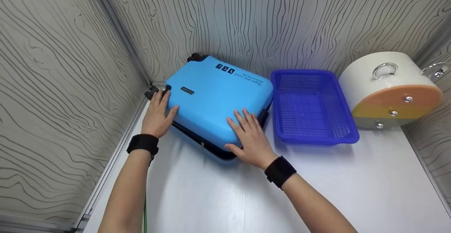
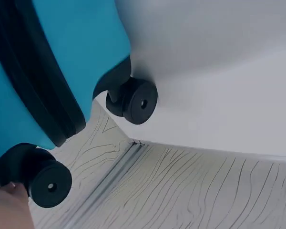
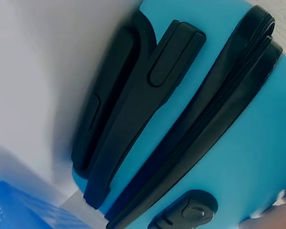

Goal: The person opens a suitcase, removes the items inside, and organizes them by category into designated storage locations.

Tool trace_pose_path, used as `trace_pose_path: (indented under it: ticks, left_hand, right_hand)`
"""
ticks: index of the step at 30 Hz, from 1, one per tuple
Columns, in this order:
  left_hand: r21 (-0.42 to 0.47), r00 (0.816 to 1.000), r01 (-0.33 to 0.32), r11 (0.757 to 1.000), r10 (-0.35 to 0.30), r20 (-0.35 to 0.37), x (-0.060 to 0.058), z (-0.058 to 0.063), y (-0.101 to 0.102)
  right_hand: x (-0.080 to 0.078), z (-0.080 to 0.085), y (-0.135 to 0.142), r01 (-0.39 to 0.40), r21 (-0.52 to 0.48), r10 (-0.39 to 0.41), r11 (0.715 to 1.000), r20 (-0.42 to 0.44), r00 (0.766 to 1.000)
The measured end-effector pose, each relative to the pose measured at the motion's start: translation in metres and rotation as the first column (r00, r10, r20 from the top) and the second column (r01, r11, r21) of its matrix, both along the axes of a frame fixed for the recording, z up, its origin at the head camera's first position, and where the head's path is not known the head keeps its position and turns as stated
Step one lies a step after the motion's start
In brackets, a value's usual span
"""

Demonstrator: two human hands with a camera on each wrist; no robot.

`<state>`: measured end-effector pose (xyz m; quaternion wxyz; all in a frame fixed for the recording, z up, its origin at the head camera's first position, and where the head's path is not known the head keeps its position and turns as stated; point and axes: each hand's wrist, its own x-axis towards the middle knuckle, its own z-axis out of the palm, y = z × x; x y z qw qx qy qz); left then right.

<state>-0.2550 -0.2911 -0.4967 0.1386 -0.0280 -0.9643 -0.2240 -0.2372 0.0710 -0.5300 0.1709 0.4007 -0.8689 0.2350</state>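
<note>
A light blue hard-shell suitcase (image 1: pixel 215 99) lies flat on the white table, its printed face up. My left hand (image 1: pixel 155 116) touches its left corner, fingers extended beside a black wheel. In the left wrist view a fingertip shows at one wheel (image 2: pixel 50 183), and another wheel (image 2: pixel 140 101) is near the tabletop. With fingers spread, my right hand (image 1: pixel 253 142) rests on the near right corner of the lid. The right wrist view shows the black carry handle (image 3: pixel 148 95), the zipper band (image 3: pixel 200 119) and a black lock (image 3: pixel 195 210).
Right of the suitcase stands a blue-purple plastic basket (image 1: pixel 313 141) with perforated walls. Beyond it is a white rounded box (image 1: pixel 366 71) with chrome handles and a striped, knobbed front. Wood-patterned panels (image 1: pixel 246 21) enclose the table at the back and sides.
</note>
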Motion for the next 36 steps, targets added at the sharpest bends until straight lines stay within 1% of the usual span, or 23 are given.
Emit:
trace_pose_path:
  ticks: [3, 6, 10, 12, 14, 20, 24, 27, 30, 36]
  left_hand:
    - [-0.062, 1.0, 0.018, 0.998, -0.02, -0.021, 0.001, 0.002, 0.004]
    - [-0.11, 0.999, 0.04, 0.993, -0.043, -0.025, 0.002, 0.004, 0.008]
    - [-0.158, 0.997, 0.06, 0.986, -0.067, -0.039, 0.002, 0.001, 0.018]
    - [-0.182, 0.997, 0.056, 0.982, -0.066, -0.051, 0.003, -0.002, 0.023]
    - [-0.203, 0.996, 0.035, 0.979, -0.05, -0.068, 0.004, -0.005, 0.03]
    - [-0.202, 0.99, -0.051, 0.978, 0.023, -0.14, 0.007, -0.011, 0.057]
    - [-0.213, 0.981, -0.088, 0.973, 0.048, -0.187, 0.007, -0.017, 0.072]
    - [-0.21, 0.974, -0.091, 0.973, 0.044, -0.22, 0.006, -0.02, 0.079]
    - [-0.193, 0.971, -0.082, 0.978, 0.035, -0.236, 0.003, -0.022, 0.083]
    - [-0.193, 0.971, -0.067, 0.979, 0.02, -0.238, 0.0, -0.024, 0.082]
  right_hand:
    - [-0.008, 0.003, 0.009, -0.02, -0.001, 0.02, 1.0, 0.034, 0.999]
    - [-0.017, 0.007, 0.02, -0.034, 0.014, 0.032, 0.999, 0.096, 0.995]
    - [-0.029, 0.013, 0.036, -0.026, 0.055, 0.015, 0.998, 0.185, 0.983]
    - [-0.034, 0.017, 0.043, -0.018, 0.079, 0.0, 0.997, 0.217, 0.976]
    - [-0.039, 0.02, 0.049, -0.011, 0.102, -0.012, 0.995, 0.232, 0.973]
    - [-0.052, 0.029, 0.064, 0.024, 0.162, -0.069, 0.986, 0.281, 0.957]
    - [-0.059, 0.032, 0.072, 0.048, 0.185, -0.106, 0.982, 0.317, 0.942]
    - [-0.063, 0.034, 0.077, 0.059, 0.185, -0.118, 0.981, 0.327, 0.938]
    - [-0.066, 0.035, 0.079, 0.07, 0.173, -0.124, 0.982, 0.322, 0.939]
    - [-0.066, 0.033, 0.082, 0.086, 0.139, -0.127, 0.987, 0.319, 0.939]
